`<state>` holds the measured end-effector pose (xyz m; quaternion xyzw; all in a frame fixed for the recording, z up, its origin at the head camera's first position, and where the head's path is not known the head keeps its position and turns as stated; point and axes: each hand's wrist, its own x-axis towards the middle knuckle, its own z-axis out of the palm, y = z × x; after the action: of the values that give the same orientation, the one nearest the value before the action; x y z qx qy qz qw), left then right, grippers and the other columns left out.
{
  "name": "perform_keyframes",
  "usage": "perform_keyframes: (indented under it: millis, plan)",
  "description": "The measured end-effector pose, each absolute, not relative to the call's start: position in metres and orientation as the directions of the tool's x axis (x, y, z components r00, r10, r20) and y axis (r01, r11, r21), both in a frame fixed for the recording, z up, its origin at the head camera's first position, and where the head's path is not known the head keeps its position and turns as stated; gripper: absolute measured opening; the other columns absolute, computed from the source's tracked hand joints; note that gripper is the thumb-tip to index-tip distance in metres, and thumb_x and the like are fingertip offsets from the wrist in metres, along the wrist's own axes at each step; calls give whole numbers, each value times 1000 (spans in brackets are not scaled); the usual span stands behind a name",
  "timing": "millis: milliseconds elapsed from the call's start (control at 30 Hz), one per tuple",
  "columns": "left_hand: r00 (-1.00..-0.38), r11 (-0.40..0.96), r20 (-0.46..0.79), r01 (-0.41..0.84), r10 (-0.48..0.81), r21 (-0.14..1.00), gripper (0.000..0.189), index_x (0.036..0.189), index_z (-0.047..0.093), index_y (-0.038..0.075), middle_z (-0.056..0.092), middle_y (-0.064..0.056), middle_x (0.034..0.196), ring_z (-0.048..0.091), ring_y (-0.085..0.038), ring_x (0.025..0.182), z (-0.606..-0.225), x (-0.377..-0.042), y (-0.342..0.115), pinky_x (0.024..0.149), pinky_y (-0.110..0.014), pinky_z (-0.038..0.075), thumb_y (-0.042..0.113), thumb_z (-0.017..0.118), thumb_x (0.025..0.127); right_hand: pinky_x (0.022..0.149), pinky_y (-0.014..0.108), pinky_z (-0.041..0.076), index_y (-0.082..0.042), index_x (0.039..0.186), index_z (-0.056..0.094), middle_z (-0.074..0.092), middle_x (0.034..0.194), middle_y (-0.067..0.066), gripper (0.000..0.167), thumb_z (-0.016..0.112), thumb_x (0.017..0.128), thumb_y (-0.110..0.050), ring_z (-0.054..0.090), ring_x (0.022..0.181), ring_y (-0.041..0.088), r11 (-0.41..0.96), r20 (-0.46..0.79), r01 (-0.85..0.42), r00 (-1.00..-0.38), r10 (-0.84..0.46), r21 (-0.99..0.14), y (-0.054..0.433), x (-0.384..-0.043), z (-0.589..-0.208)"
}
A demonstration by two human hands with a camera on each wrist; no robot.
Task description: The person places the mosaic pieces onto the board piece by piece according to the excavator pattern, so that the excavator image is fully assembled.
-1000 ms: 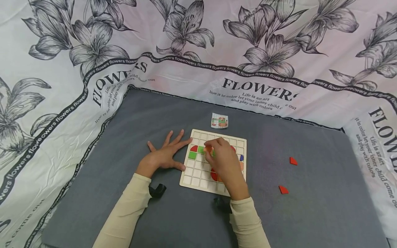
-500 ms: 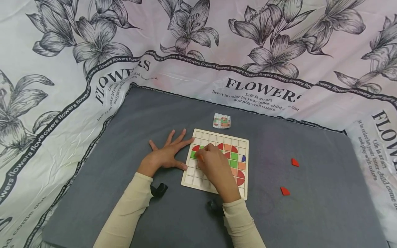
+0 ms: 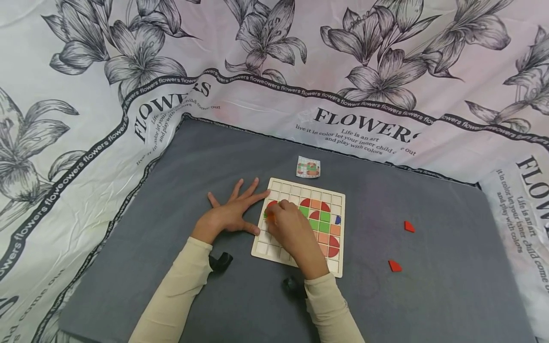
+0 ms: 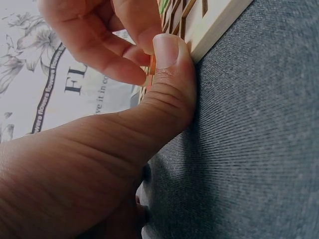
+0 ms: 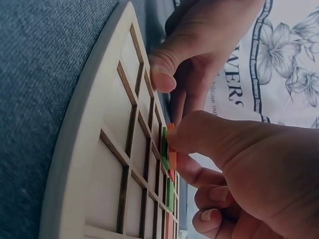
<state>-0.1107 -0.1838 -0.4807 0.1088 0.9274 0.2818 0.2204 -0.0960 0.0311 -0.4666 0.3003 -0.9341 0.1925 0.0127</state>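
My right hand (image 3: pixel 293 231) pinches a small orange tile (image 5: pixel 172 158) between thumb and fingers over the left side of the wooden grid board (image 3: pixel 262 249). In the right wrist view, the orange tile overlaps a green square tile (image 5: pixel 165 144) lying in the grid. My left hand (image 3: pixel 231 215) is spread on the grey cloth, its index fingertip and thumb at the board's left edge. In the left wrist view its thumb (image 4: pixel 172 74) lies against the pale wooden rim. Red, green and orange tiles, such as a green square (image 3: pixel 324 217), fill several cells; my right hand hides some.
Two loose red quarter-round pieces (image 3: pixel 409 226) lie on the grey cloth right of the board. Behind the board is a small printed pattern card (image 3: pixel 308 167). A blue half-round piece (image 3: pixel 338 219) sits near the board's right edge. White flower-print fabric (image 3: pixel 257 109) borders the surface.
My right hand has moved left across the board with the orange tile, uncovering tiles on the right side. My left hand has stayed at the board's left edge.
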Motion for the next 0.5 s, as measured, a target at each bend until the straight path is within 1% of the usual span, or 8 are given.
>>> perform_keyframes:
  millis: [67, 200, 300, 400, 500]
  plan:
    - [-882, 813, -334, 90, 333, 575, 110, 167, 21, 52, -9, 15, 177, -20, -27, 162, -483, -111, -184, 94, -88, -30, 55, 89, 80, 80, 37, 61, -9, 112, 77, 66, 102, 8, 25, 85, 89, -9, 65, 91, 24, 739, 128, -570, -814, -566, -360, 31, -95, -466]
    - [-879, 820, -341, 94, 335, 564, 109, 168, 23, 48, -8, 12, 178, -20, -28, 163, -475, -110, -184, 96, -90, -26, 53, 89, 82, 84, 37, 62, -9, 114, 77, 67, 106, 8, 26, 84, 89, -8, 66, 96, 23, 726, 118, -583, -803, -585, -365, 29, -91, -465]
    - [-876, 829, -348, 97, 333, 551, 108, 169, 23, 45, -7, 10, 178, -19, -29, 163, -471, -109, -183, 98, -90, -24, 50, 89, 83, 83, 37, 61, -8, 113, 78, 67, 107, 8, 25, 83, 89, -6, 66, 95, 23, 725, 115, -585, -800, -588, -363, 28, -90, -464]
    - [-874, 828, -353, 93, 335, 553, 108, 169, 23, 44, -8, 9, 178, -19, -29, 163, -471, -109, -183, 98, -90, -23, 49, 89, 83, 83, 37, 61, -7, 113, 79, 68, 107, 7, 24, 83, 89, -6, 66, 95, 22, 730, 102, -583, -801, -589, -357, 27, -88, -464]
    - [-872, 826, -357, 89, 334, 556, 108, 169, 23, 44, -8, 9, 178, -19, -29, 163, -472, -109, -183, 99, -90, -23, 49, 89, 83, 85, 36, 61, -8, 112, 80, 68, 108, 7, 22, 83, 91, -7, 67, 96, 22, 737, 98, -583, -802, -589, -343, 27, -88, -463]
